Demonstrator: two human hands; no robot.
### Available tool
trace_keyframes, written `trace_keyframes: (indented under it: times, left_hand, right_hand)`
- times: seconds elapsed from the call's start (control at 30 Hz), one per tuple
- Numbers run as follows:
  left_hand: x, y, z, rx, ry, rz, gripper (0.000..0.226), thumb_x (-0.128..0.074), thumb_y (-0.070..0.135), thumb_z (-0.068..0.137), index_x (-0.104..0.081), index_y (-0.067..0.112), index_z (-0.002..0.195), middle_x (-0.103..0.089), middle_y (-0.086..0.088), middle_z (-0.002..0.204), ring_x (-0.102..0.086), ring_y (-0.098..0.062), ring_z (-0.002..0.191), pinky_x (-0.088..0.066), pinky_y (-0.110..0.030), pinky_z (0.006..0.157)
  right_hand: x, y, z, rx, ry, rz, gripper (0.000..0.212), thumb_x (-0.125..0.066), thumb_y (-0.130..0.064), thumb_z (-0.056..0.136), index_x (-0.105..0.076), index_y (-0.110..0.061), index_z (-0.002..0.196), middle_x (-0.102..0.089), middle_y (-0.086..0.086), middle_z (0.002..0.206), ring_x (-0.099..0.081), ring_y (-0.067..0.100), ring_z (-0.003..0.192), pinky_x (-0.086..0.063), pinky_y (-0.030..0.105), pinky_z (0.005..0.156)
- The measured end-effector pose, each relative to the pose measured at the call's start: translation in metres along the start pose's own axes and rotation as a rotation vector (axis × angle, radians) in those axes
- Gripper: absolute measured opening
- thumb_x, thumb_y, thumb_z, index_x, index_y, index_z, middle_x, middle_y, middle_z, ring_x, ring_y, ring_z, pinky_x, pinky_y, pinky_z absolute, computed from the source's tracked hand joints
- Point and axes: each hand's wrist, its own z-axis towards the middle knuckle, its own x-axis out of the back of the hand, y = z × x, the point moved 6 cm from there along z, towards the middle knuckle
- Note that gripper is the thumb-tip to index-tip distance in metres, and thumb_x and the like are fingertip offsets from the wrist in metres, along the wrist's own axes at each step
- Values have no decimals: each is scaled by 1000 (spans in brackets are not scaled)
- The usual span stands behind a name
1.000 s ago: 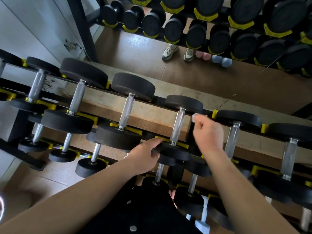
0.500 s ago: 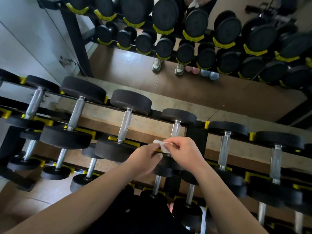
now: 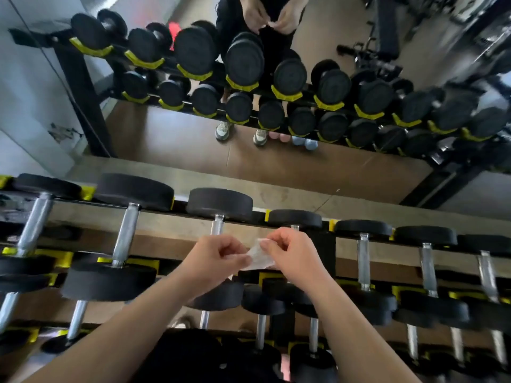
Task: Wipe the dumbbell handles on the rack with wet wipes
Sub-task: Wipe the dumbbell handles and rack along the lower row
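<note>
Left hand leaves black round dumbbell head, joins right hand; both pinch crumpled white wet wipe above ridged chrome dumbbell handle. Wiping pauses, likely for refolding.

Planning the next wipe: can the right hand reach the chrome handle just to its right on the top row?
Probably yes. The handle stands bare beside the right hand, with nothing between them. But the wet wipe is also pinched by the left hand, which would likely have to let go first.
</note>
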Motion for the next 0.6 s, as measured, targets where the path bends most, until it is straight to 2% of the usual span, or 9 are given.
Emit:
trace_keyframes:
  times: [0.07, 0.13, 0.2, 0.27, 0.33, 0.4, 0.5, 0.6]
  left_hand:
    - [21, -14, -5, 38, -5, 8, 12, -81, 34, 87, -74, 25, 84, -69, 6, 71, -59, -2, 60, -49, -17, 58]
    - [43, -32, -7, 92, -2, -28, 17, -80, 38, 88, -73, 23, 81, -67, 5, 69, -60, -5, 63, -54, -24, 65]
    - [62, -45, -9, 119, -4, -92, 23, -77, 41, 90, -70, 21, 79, -62, 8, 65, -58, -5, 63, -54, -29, 69]
    - [75, -55, -9, 125, 16, -118, 26, -75, 42, 91, -67, 21, 79, -60, 12, 63, -58, -3, 64, -53, -30, 73]
    - [82, -61, -11, 139, 43, -128, 25, -73, 43, 93, -66, 21, 82, -61, 12, 66, -60, -7, 69, -54, -30, 75]
    - [85, -65, -12, 148, 41, -147, 26, -71, 43, 94, -65, 19, 87, -60, 9, 69, -57, -9, 66, -53, -29, 68]
    - [88, -74, -14, 177, 18, -205, 20, -76, 33, 91, -63, 18, 89, -65, 6, 73, -60, -9, 65, -51, -24, 58]
    - [88, -82, -11, 174, 31, -300, 22, -83, 12, 81, -62, 18, 84, -73, 2, 87, -69, -14, 80, -60, -27, 72]
  right_hand:
    - [-17, -3, -5, -37, -7, 22, 8, -68, -31, 99, -74, -26, 96, -73, -1, 85, -69, 12, 78, -59, 31, 70]
    - [-35, -6, -10, -91, -25, 83, 8, -65, -26, 101, -73, -25, 99, -73, -3, 87, -71, 9, 78, -59, 25, 69]
    - [-48, -5, -11, -128, -4, 32, 8, -62, -23, 102, -68, -26, 99, -69, -5, 87, -67, 9, 78, -54, 23, 70]
    - [-62, -7, -10, -154, -5, -29, 11, -57, -20, 104, -64, -28, 101, -66, -8, 92, -63, 9, 85, -52, 25, 74]
    - [-78, -10, -9, -201, -46, -1, 16, -55, -14, 103, -62, -29, 103, -65, -6, 99, -65, 14, 92, -59, 35, 83]
    - [-90, -16, -6, -250, -55, 81, 20, -57, -8, 100, -65, -26, 102, -66, -3, 102, -66, 16, 95, -61, 39, 86]
    - [-95, -26, 0, -361, 19, 265, 18, -55, -8, 101, -68, -21, 103, -66, 2, 107, -65, 19, 98, -59, 32, 78]
    - [-99, -37, 7, -398, 44, 555, 15, -56, -10, 104, -68, -16, 112, -65, 8, 111, -72, 23, 99, -64, 36, 79]
